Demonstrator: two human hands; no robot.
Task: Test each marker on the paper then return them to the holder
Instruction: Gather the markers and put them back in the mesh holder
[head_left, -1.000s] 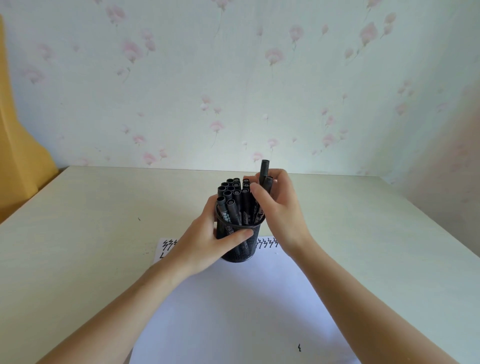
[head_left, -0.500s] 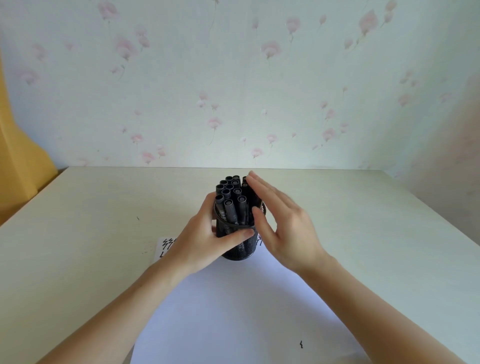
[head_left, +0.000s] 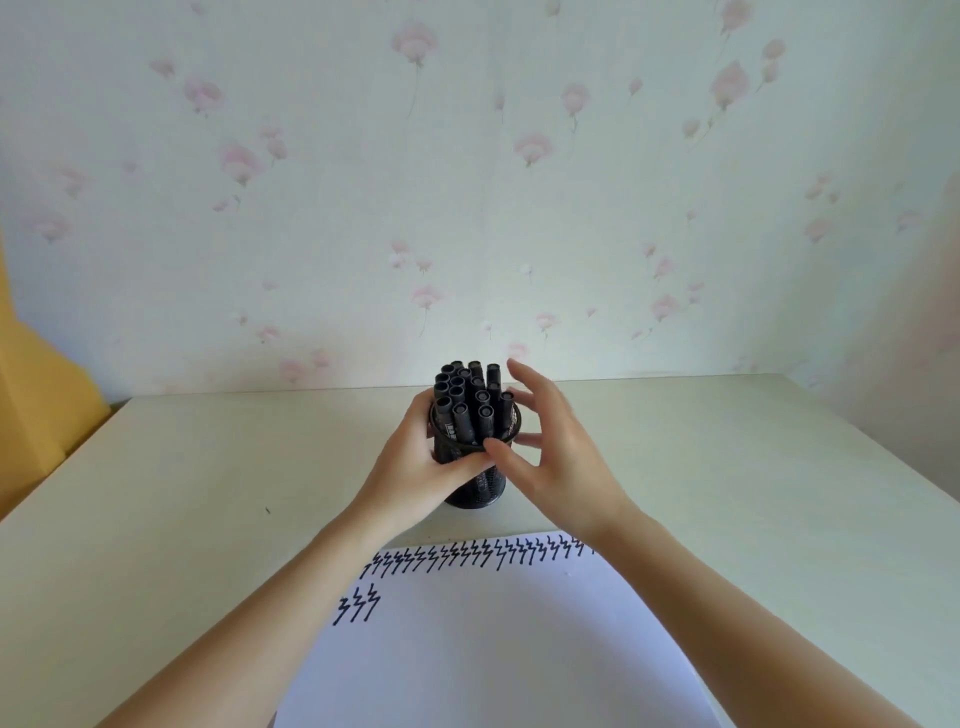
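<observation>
A black mesh holder (head_left: 480, 491) stands on the table just beyond the paper, packed with several black markers (head_left: 470, 402) standing upright. My left hand (head_left: 415, 467) wraps around the holder's left side and grips it. My right hand (head_left: 550, 457) is at the holder's right side with fingers spread and curled, thumb near the rim, holding nothing. The white paper (head_left: 493, 639) lies in front, with a row of black zigzag test marks (head_left: 467, 556) along its far edge and a few more below at the left.
The pale table (head_left: 727, 467) runs to a floral-papered wall behind. A yellow object (head_left: 36, 415) stands at the far left beside the table's edge. My forearms cross over the paper's left and right sides.
My right hand let go of a marker into the holder and opened. The holder, held by my left hand, has moved off the paper to the table beyond, uncovering the row of marks.
</observation>
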